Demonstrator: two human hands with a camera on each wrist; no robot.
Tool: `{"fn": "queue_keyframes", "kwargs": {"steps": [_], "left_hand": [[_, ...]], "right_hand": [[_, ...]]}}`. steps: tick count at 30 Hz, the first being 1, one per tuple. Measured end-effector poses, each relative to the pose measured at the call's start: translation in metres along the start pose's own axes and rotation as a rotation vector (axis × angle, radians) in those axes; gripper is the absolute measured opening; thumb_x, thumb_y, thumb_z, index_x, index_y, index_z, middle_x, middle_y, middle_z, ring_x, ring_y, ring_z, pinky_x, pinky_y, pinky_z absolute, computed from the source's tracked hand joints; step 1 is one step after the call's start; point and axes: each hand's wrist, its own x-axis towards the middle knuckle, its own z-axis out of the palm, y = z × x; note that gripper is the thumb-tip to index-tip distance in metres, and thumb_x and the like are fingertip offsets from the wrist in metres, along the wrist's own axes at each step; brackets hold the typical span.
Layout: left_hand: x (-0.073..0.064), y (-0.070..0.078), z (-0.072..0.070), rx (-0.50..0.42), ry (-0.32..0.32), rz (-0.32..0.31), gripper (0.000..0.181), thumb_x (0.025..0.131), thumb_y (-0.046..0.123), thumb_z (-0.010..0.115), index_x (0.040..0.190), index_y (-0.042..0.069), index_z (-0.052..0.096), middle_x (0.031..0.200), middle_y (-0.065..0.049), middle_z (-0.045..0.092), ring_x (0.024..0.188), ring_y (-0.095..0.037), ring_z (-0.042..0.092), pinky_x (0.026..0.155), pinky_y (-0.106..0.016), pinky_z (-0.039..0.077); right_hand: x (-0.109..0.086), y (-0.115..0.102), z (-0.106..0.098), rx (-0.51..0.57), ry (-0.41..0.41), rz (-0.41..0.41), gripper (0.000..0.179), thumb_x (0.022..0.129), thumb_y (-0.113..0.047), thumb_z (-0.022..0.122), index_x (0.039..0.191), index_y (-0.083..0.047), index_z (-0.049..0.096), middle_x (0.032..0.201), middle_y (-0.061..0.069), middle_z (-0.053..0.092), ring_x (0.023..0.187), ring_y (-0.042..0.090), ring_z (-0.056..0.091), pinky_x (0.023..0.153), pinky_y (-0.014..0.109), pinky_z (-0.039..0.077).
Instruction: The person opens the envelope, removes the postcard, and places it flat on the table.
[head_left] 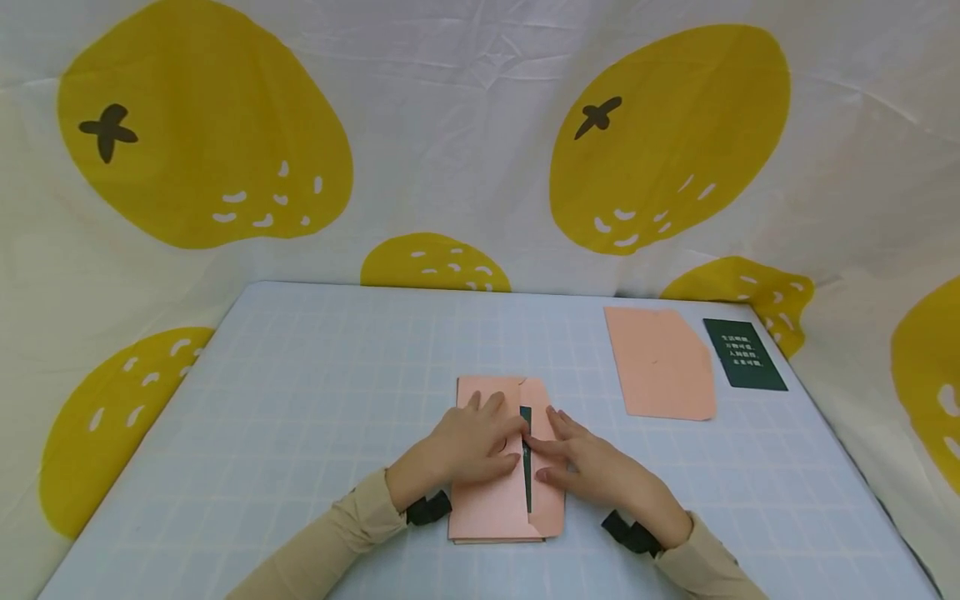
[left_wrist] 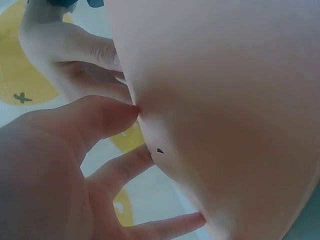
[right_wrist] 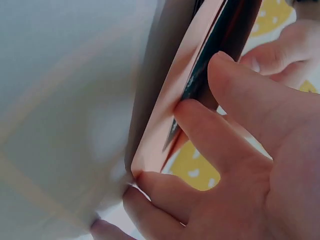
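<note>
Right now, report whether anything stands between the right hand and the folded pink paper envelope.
Nothing visible does: the right hand touches the folded pink paper envelope directly. The flat pink paper piece and rectangular dark green card lie farther right.

Flat pale-blue tabletop with white grid lines [head_left: 300,400], bearing folded, layered pink paper [head_left: 487,517] near the front and, at far right, a corner-clipped pink paper piece [head_left: 662,371] beside a white-printed dark-green rectangular card [head_left: 746,355]
</note>
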Motion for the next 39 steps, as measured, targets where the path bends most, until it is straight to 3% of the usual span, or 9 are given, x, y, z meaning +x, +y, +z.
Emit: {"fn": "queue_keyframes", "kwargs": {"steps": [7,14,26,33,39], "left_hand": [[-0.001,0.002,0.002,0.052,-0.01,-0.004,0.046,0.094,0.06,0.056,0.131,0.033,0.057,0.132,-0.013,0.048,0.125,-0.057,0.046,0.064,-0.04,0.055],[0.001,0.002,0.004,0.028,-0.005,-0.008,0.044,0.093,0.059,0.059,0.129,0.034,0.058,0.123,-0.01,0.049,0.123,-0.057,0.048,0.065,-0.041,0.055],[0.003,0.004,0.007,0.05,0.0,-0.012,0.048,0.092,0.059,0.061,0.131,0.032,0.058,0.125,-0.012,0.05,0.123,-0.056,0.048,0.07,-0.044,0.057],[0.0,0.007,0.006,0.036,0.012,-0.012,0.047,0.092,0.057,0.062,0.131,0.03,0.058,0.134,-0.017,0.048,0.123,-0.058,0.046,0.077,-0.049,0.056],[-0.001,0.007,0.005,0.04,0.023,-0.017,0.048,0.092,0.058,0.062,0.13,0.03,0.058,0.129,-0.015,0.049,0.122,-0.057,0.048,0.076,-0.046,0.056]], "right_hand": [[0.001,-0.001,-0.002,0.01,0.003,-0.016,0.052,0.098,-0.04,0.06,0.143,-0.014,0.054,0.159,0.027,0.02,0.147,0.044,0.017,0.107,0.063,0.031],[0.001,0.0,-0.005,0.007,0.008,-0.023,0.047,0.099,-0.036,0.06,0.139,-0.011,0.058,0.158,0.027,0.023,0.145,0.045,0.021,0.106,0.062,0.033],[0.003,0.01,-0.011,0.013,0.039,-0.043,0.037,0.098,-0.03,0.064,0.121,-0.002,0.07,0.152,0.025,0.037,0.14,0.044,0.034,0.105,0.059,0.035],[0.004,0.014,-0.017,0.039,0.049,0.039,0.031,0.096,-0.034,0.065,0.107,-0.008,0.078,0.153,0.02,0.04,0.141,0.041,0.035,0.106,0.057,0.036],[0.003,0.02,-0.024,0.061,0.042,0.099,0.03,0.097,-0.036,0.064,0.096,-0.012,0.081,0.154,0.018,0.039,0.143,0.041,0.031,0.108,0.057,0.033]]}}
